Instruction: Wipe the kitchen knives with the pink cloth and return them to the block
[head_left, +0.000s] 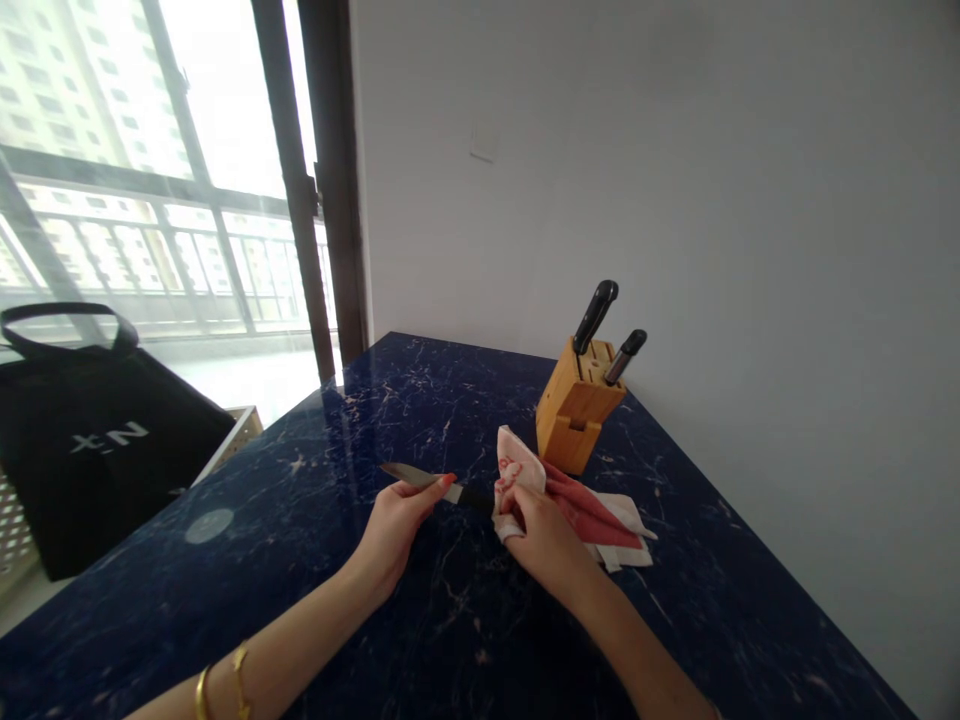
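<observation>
A knife [420,478] with a steel blade and a black handle is held level above the dark blue tabletop, its tip pointing left. My left hand [401,515] pinches the blade between thumb and fingers. At the handle end, my right hand [534,520] is closed on a pink and white cloth [589,505], which wraps round the end of the handle. The rest of the cloth trails off to the right. Just behind it stands a wooden knife block [574,405] holding a large black-handled knife [596,317] and a second, smaller handled tool [626,357].
The blue marble-patterned table [442,390] reaches to the white wall. A pale round mark [209,526] shows on its left side. Left of the table, a black bag [105,440] rests by a perforated crate [15,535]. Beyond are a dark door frame and windows.
</observation>
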